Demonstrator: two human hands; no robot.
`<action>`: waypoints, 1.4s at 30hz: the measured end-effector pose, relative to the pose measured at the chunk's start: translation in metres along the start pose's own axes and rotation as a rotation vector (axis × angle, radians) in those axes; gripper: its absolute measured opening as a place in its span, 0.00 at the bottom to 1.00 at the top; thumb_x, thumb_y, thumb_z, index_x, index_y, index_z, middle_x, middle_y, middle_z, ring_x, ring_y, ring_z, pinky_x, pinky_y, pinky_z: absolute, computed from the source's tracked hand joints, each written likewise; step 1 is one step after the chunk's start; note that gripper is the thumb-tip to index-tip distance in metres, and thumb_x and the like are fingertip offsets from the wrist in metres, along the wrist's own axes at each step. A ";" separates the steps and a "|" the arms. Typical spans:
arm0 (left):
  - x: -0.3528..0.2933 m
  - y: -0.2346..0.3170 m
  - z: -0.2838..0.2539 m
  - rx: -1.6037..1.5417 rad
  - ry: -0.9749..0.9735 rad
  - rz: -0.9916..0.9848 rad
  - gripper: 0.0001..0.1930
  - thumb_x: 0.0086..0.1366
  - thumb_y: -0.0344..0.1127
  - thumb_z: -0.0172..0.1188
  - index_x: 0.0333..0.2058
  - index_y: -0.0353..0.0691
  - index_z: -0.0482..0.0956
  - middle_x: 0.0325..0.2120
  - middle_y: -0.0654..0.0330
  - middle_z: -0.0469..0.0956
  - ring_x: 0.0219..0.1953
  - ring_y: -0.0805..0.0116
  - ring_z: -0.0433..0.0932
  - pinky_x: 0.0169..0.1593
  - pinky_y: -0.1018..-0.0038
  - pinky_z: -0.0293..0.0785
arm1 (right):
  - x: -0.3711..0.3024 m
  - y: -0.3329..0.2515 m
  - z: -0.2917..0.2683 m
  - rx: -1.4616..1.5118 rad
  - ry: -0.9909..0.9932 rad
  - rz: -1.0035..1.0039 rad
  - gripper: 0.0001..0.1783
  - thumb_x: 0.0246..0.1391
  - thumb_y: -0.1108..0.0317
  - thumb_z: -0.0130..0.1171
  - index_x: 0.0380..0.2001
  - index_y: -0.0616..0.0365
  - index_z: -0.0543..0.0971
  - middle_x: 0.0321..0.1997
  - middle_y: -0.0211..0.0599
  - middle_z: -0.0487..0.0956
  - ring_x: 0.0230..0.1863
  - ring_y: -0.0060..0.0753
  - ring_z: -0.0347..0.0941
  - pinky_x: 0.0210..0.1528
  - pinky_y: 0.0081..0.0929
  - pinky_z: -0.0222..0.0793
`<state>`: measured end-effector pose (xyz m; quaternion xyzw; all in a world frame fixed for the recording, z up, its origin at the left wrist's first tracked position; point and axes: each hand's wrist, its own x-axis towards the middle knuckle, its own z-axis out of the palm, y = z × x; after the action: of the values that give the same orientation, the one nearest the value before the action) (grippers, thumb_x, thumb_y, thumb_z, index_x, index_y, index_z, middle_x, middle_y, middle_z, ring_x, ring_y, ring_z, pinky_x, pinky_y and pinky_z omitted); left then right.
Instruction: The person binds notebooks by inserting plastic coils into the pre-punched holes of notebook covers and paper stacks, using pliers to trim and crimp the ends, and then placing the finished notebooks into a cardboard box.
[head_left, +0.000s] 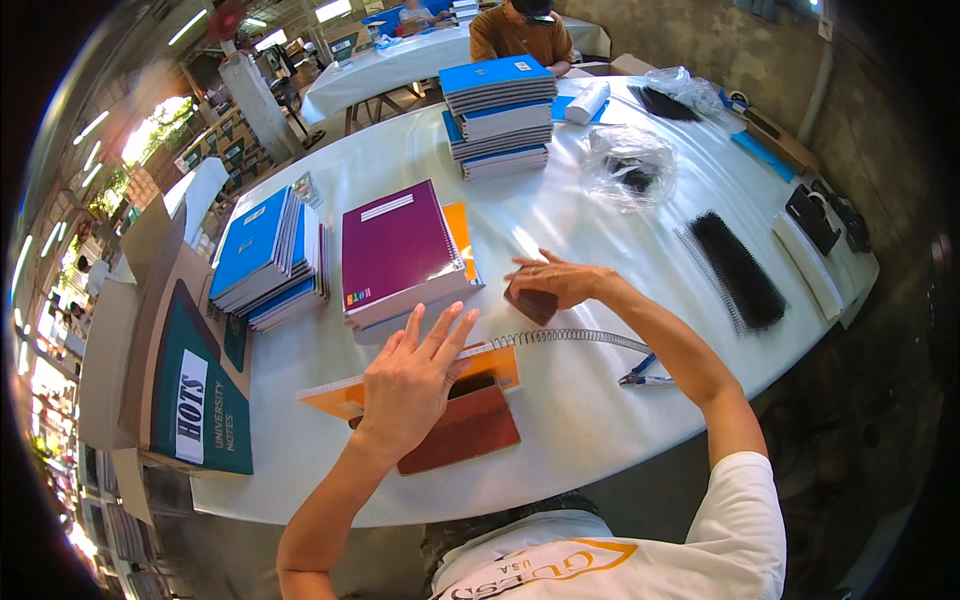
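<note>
My left hand (408,392) straddles the upper edge of an orange notebook (345,398), thumb on the near side and fingers stretched over the far side. The notebook stands tilted against a reddish-brown block (465,430). A dark wire coil (575,337) runs right from the notebook's edge, under my right forearm; how far it is threaded is hidden by my hand. Beyond the coil, my right hand (565,281) grips a small dark brown block (533,305) over the table. Blue-handled pliers (645,376) lie near the coil's right end.
A purple notebook stack (400,240) lies ahead, blue notebook stacks (262,245) left and taller ones (498,105) farther back. An open carton (200,400) stands at the left edge. Black coils (735,270) lie right, near a plastic bag (628,168). A person (520,38) sits beyond.
</note>
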<state>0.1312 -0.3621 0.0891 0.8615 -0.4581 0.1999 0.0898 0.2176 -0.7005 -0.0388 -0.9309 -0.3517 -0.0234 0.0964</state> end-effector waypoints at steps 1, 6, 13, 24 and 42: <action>0.001 0.000 -0.001 -0.046 -0.027 0.000 0.34 0.58 0.39 0.65 0.64 0.55 0.66 0.60 0.61 0.71 0.55 0.49 0.75 0.56 0.57 0.72 | -0.005 0.001 0.007 -0.108 0.020 -0.026 0.18 0.48 0.59 0.66 0.43 0.44 0.75 0.62 0.26 0.70 0.70 0.45 0.57 0.66 0.60 0.50; -0.009 0.000 -0.017 0.097 -0.094 -0.033 0.30 0.61 0.41 0.62 0.63 0.60 0.67 0.57 0.67 0.74 0.50 0.51 0.79 0.47 0.63 0.78 | 0.013 -0.040 0.001 0.017 0.072 0.867 0.15 0.61 0.58 0.55 0.48 0.50 0.75 0.65 0.54 0.66 0.72 0.56 0.53 0.65 0.63 0.53; -0.010 -0.018 -0.042 -0.344 -0.539 -0.041 0.30 0.64 0.40 0.59 0.64 0.70 0.63 0.57 0.73 0.74 0.44 0.53 0.82 0.39 0.58 0.80 | 0.039 -0.088 0.061 -0.056 0.121 0.858 0.42 0.52 0.38 0.59 0.56 0.63 0.65 0.65 0.85 0.50 0.70 0.79 0.45 0.60 0.75 0.51; -0.011 0.002 -0.014 0.064 -0.051 -0.081 0.41 0.56 0.48 0.67 0.67 0.55 0.60 0.55 0.60 0.76 0.55 0.51 0.76 0.60 0.48 0.64 | -0.014 -0.076 -0.094 1.303 -0.019 -0.123 0.33 0.54 0.50 0.61 0.56 0.62 0.75 0.60 0.59 0.73 0.60 0.50 0.71 0.60 0.33 0.65; -0.006 0.011 -0.004 -0.115 0.063 -0.210 0.46 0.51 0.56 0.66 0.68 0.55 0.58 0.46 0.57 0.81 0.49 0.55 0.80 0.57 0.54 0.71 | 0.002 -0.111 -0.106 1.111 -0.113 -0.287 0.30 0.56 0.50 0.59 0.53 0.64 0.78 0.61 0.56 0.72 0.64 0.51 0.67 0.64 0.40 0.61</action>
<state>0.1186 -0.3625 0.0902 0.8915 -0.3730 0.1896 0.1737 0.1485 -0.6389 0.0836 -0.6833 -0.4388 0.2017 0.5477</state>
